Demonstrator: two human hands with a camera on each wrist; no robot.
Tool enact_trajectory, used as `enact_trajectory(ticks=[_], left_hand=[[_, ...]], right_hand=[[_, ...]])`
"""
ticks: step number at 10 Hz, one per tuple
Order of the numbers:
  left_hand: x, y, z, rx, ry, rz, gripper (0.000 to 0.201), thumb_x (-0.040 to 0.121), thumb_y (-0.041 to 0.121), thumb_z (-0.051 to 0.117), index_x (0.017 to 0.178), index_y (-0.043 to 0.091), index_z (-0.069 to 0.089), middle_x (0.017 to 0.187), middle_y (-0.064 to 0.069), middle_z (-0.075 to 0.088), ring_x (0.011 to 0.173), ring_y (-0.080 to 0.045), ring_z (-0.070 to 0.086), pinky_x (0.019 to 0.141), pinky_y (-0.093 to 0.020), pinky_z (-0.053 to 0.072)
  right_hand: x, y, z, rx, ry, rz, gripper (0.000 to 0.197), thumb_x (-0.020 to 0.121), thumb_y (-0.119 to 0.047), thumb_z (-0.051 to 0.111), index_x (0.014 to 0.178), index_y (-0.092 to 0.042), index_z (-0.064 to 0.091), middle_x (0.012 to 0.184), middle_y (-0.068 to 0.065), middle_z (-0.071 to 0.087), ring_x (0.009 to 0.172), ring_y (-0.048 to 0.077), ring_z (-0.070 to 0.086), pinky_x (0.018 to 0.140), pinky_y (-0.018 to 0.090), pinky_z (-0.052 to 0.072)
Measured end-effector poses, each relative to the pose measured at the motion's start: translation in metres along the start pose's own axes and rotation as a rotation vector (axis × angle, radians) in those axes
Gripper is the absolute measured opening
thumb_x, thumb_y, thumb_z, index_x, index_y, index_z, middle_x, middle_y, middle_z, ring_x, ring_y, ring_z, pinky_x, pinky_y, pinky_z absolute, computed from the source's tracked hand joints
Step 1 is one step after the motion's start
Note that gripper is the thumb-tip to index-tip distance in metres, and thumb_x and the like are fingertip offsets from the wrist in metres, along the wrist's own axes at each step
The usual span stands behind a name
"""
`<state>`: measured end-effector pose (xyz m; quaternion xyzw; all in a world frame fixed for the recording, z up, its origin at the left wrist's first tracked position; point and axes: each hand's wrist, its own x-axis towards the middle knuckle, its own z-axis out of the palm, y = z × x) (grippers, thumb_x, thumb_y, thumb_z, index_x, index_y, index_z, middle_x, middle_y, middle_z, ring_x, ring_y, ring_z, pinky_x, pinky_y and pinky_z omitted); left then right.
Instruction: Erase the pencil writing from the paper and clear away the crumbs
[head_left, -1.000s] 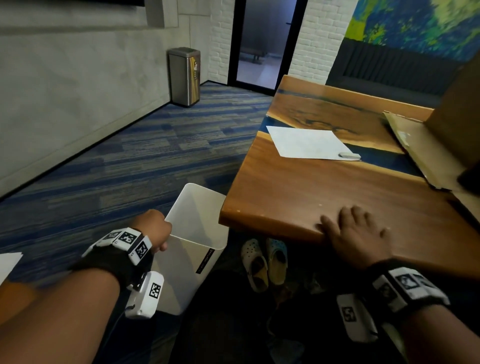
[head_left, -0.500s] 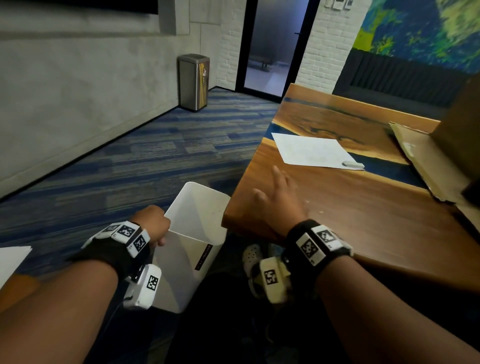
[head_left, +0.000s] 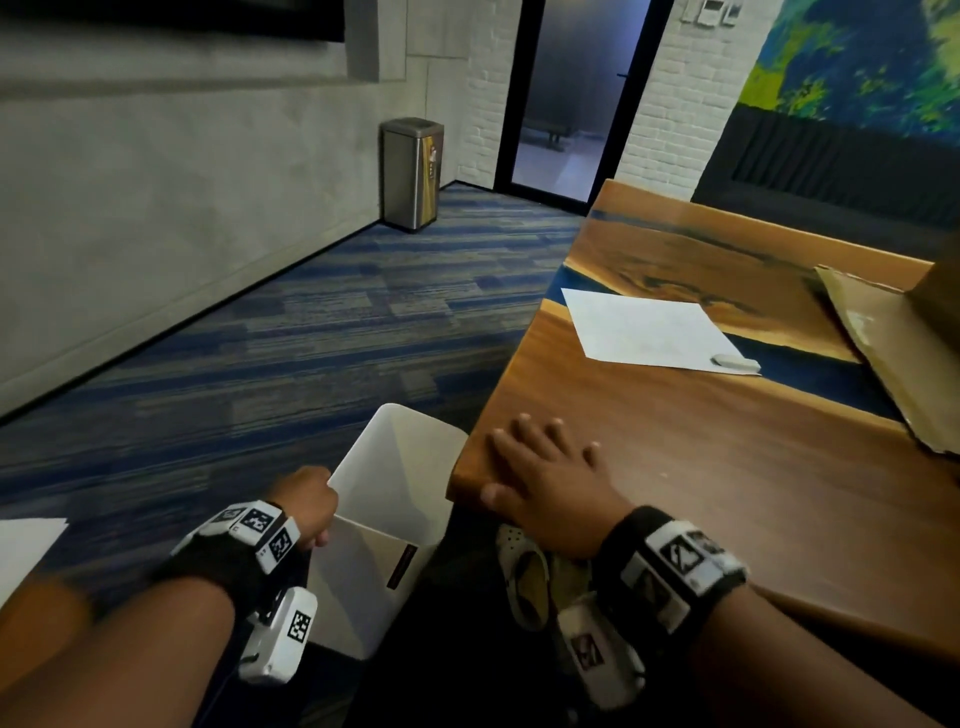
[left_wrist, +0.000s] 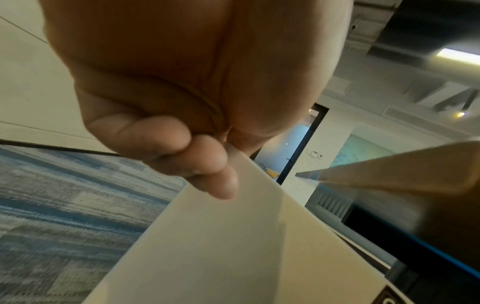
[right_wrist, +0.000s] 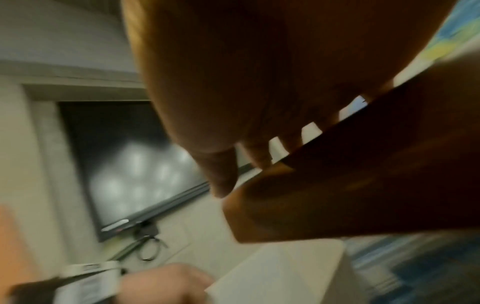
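Observation:
A white sheet of paper (head_left: 644, 332) lies on the wooden table (head_left: 727, 493), with a white eraser (head_left: 735, 361) at its near right corner. My left hand (head_left: 306, 506) grips the rim of a white plastic bin (head_left: 395, 519) held tilted below the table's near left corner; in the left wrist view the fingers (left_wrist: 207, 170) curl over the bin's wall (left_wrist: 233, 246). My right hand (head_left: 545, 478) lies flat, fingers spread, on the table at that corner, just above the bin. A tiny pale crumb (head_left: 663, 474) sits to its right.
Flattened cardboard (head_left: 893, 353) covers the table's right side. A steel waste bin (head_left: 410, 174) stands by the far wall beside a dark doorway (head_left: 571, 93). Sandals (head_left: 524, 571) lie under the table. Blue striped carpet (head_left: 260, 353) spreads to the left.
My right hand swept left along the table edge to the corner over the bin, then shifted slightly back right and flattened. The left hand kept its hold on the bin.

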<state>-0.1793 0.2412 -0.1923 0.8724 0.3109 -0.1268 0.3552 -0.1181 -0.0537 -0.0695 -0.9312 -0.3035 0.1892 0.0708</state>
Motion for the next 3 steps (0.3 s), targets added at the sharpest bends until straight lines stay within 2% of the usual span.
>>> enact_trajectory(ticks=[1,2,3], left_hand=[[0.018,-0.015,0.016,0.021,-0.009,0.007,0.024,0.095,0.0,0.041,0.095,0.007,0.064,0.055,-0.013,0.064,0.031,-0.018,0.056,0.035,-0.022,0.038],[0.038,-0.041,0.035,0.069,-0.027,-0.005,0.021,0.097,0.005,0.046,0.089,0.01,0.065,0.074,-0.016,0.071,0.053,-0.026,0.069,0.045,-0.024,0.042],[0.066,-0.077,0.059,0.064,-0.066,-0.075,0.024,0.099,0.012,0.046,0.099,0.022,0.068,0.082,-0.011,0.073,0.072,-0.031,0.072,0.056,-0.028,0.049]], right_hand=[[-0.016,-0.014,-0.003,0.259,0.014,-0.356,0.039,0.101,-0.043,0.044,0.14,-0.042,0.048,0.155,-0.016,0.036,0.149,0.014,0.022,0.12,0.048,0.015],[-0.025,0.019,-0.03,0.549,0.159,-0.349,0.025,0.1,-0.035,0.053,0.121,-0.035,0.066,0.117,-0.023,0.066,0.112,-0.004,0.059,0.095,0.018,0.043],[-0.057,0.065,-0.059,0.593,0.155,-0.244,0.025,0.094,-0.045,0.052,0.115,-0.041,0.065,0.111,-0.027,0.066,0.105,-0.006,0.06,0.086,0.009,0.043]])
